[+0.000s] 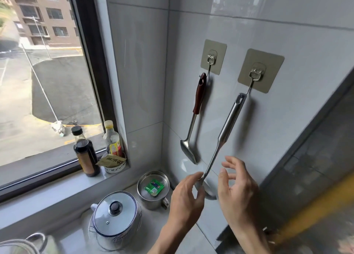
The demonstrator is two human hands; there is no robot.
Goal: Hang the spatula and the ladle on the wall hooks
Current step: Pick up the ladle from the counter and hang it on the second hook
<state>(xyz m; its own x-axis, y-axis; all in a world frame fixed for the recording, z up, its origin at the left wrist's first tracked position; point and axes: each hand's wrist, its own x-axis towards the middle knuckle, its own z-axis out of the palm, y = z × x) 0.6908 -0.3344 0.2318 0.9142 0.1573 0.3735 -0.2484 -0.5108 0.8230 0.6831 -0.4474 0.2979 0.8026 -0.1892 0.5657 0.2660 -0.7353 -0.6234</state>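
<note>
Two adhesive hooks sit on the grey tiled wall. The left hook (212, 57) carries the spatula (199, 94) by its brown handle, blade down near the corner. From the right hook (256, 73) hangs the steel ladle (228, 123), slanting down and to the left. My left hand (183, 202) curls around the ladle's bowl and lower stem, index finger and thumb touching it. My right hand (235, 192) hovers just right of the bowl, fingers spread, holding nothing.
On the counter below stand a steel mug (142, 194) with a green packet inside and a white lidded pot (116, 215). The windowsill holds a dark sauce bottle (84, 152), a yellow-capped bottle (112, 138) and a small bowl (115, 168). A dark panel (316, 158) borders the right.
</note>
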